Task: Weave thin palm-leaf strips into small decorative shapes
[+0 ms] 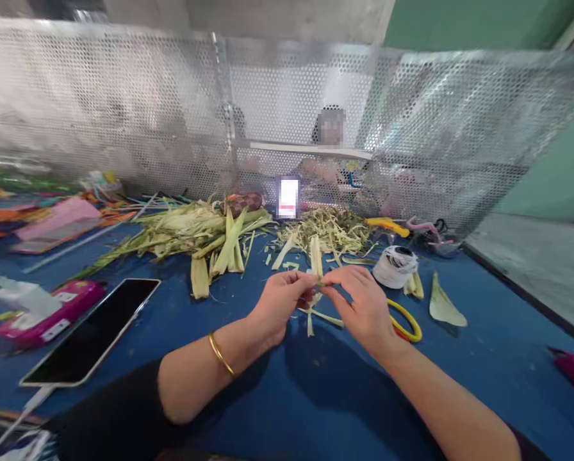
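Observation:
Both hands meet over the middle of the blue table. My left hand (284, 298), with a gold bangle at the wrist, pinches a pale green husk strip (310, 323). From the other side, the fingertips of my right hand (357, 298) close on the same piece. Fingers hide much of it, with narrow ends hanging below. Directly behind stands or lies a wider pale husk piece (316, 251); I cannot tell if it is joined. By my right wrist a yellow loop handle (412, 320), apparently of scissors, is partly covered. A white thread spool (395, 267) sits just beyond.
Heaped husks (186, 230) and shredded scraps (330, 230) lie at the back, before a perforated metal screen (147, 115). A large phone (95, 333) and a magenta tissue pack (51, 314) are at left. A loose husk (445, 304) lies right. A person sits behind the screen.

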Tool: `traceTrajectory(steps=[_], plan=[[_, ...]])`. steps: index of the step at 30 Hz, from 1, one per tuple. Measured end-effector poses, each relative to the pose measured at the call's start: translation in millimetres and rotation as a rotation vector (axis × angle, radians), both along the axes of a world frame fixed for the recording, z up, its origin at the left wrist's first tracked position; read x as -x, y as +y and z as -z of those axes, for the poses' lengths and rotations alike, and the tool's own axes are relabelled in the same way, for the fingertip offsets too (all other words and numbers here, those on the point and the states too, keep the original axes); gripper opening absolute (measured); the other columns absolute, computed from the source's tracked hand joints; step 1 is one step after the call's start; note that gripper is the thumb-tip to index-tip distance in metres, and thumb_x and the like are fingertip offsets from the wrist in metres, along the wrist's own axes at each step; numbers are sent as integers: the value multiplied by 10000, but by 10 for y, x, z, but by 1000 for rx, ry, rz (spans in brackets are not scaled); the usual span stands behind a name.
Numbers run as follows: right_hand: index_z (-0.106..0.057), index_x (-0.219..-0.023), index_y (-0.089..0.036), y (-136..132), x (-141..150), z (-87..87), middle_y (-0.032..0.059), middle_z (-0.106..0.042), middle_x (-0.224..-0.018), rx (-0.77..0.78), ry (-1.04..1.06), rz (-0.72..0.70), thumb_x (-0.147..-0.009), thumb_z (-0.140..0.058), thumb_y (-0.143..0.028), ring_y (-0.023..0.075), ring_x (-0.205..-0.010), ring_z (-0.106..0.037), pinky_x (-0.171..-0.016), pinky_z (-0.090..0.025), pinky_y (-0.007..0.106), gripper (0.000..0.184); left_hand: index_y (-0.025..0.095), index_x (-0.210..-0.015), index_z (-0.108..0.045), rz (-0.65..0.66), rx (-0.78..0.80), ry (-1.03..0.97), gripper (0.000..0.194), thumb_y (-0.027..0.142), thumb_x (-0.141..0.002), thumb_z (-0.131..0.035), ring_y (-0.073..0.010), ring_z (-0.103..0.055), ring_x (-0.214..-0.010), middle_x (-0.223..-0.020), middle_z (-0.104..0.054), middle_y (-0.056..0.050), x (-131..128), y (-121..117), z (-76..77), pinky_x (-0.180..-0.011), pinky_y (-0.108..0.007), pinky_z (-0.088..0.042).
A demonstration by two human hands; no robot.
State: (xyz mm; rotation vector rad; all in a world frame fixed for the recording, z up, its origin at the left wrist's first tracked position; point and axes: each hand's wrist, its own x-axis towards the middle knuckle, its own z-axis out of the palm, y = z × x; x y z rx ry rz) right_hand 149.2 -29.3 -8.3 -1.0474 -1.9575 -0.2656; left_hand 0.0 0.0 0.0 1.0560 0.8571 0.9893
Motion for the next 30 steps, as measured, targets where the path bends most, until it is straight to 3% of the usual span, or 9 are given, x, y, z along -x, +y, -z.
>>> traceTrajectory(steps=[8,13,19,30], plan=[[-597,-830,-228,-9,-24,19,22,-674,-788,-10,25,25,-888,-535,-191,184,-768,-602,-763,-436,336,93,141,-624,-591,50,77,-40,203,311,-634,-701,-86,-482,-577,-600,-544,7,1,-53,-22,-538,-210,-380],[-591,-784,-232,-18,5,38,32,-652,-810,172,201,8,-877,-537,-227,198,-815,-593,-762,-445,340,108,140,-629,-599,-3,-29,-12,222,324,-628,-722,-95,-511,-590,-612,-577,-7,-8,-38,11,-570,-220,-410],[-587,-717,-206,-35,61,-7,3,-619,-696,388,447,4,-824,-591,-274,162,-686,-565,-659,-441,279,127,144,-629,-610,-75,-181,49,205,329,-663,-692,-84,-476,-549,-566,-563,14,-27,-49,26,-573,-225,-400],[-591,-670,-189,-26,91,-25,-18,-589,-620,585,709,10,-735,-649,-310,135,-605,-507,-591,-408,264,150,144,-612,-622,-112,-260,116,173,294,-695,-651,-96,-491,-566,-575,-583,1,-27,-73,16,-576,-228,-391]])
